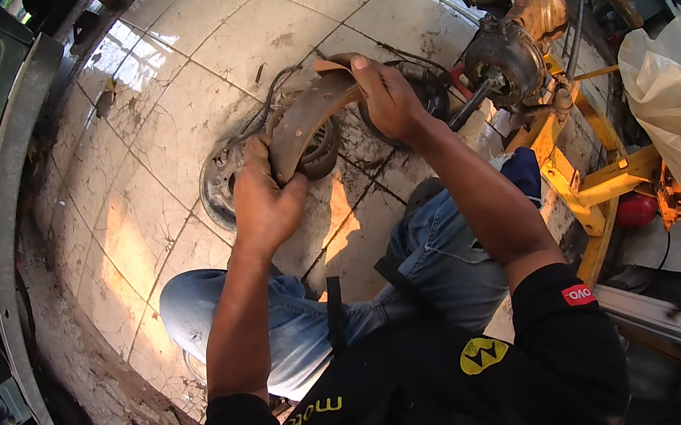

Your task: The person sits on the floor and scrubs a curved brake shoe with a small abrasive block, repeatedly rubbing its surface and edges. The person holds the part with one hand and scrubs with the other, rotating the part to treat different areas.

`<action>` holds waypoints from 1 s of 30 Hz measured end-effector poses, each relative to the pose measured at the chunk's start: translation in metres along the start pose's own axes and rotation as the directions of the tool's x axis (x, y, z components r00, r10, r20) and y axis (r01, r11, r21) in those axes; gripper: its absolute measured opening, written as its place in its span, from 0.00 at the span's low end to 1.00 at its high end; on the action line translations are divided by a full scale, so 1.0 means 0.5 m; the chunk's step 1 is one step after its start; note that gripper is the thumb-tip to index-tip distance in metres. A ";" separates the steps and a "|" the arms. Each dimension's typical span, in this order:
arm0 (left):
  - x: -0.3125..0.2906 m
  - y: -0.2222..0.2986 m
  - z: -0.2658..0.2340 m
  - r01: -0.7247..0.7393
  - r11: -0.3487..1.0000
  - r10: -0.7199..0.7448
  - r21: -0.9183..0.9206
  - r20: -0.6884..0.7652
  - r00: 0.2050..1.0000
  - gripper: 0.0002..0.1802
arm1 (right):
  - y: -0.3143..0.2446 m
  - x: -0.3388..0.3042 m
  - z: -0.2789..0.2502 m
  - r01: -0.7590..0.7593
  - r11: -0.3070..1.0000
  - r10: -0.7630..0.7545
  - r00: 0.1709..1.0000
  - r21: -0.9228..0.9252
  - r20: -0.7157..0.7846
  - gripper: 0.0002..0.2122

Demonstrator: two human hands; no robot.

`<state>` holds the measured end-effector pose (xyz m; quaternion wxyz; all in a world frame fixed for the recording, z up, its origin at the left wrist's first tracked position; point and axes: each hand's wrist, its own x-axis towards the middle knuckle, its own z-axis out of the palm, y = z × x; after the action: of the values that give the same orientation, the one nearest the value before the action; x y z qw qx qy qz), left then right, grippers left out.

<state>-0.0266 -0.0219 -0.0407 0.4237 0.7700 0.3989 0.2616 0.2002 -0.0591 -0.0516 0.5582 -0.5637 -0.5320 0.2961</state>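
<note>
A curved, brown brake shoe (312, 117) with rivets along its worn face is held up over the floor between both hands. My left hand (268, 194) grips its near left end, thumb on the face and fingers curled behind the edge. At the far right end, my right hand (391, 101) is closed on it, thumb pressed on top. Beneath the shoe lie a round metal plate (216, 184) and a ring-shaped part partly hidden by it. A dark round part (430, 90) sits on the floor beside my right hand.
A greasy axle housing (524, 25) rests at the far right near a yellow metal stand (567, 183). A white plastic bag (673, 95) hangs beside it. Dark cable (272, 94) runs across the tiled floor (247, 27). Along the left stands a grey metal edge (3, 231).
</note>
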 end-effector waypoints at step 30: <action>0.004 -0.016 0.049 0.413 0.638 -0.337 -0.650 0.247 0.909 0.18 | -0.003 0.039 -0.043 -0.490 0.569 0.633 0.774 0.660 0.029 0.32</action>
<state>-0.0104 -0.0288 -0.0597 0.7435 0.4691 0.4013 0.2572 0.2245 -0.0479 -0.0408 0.6425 -0.5091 -0.1290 0.5580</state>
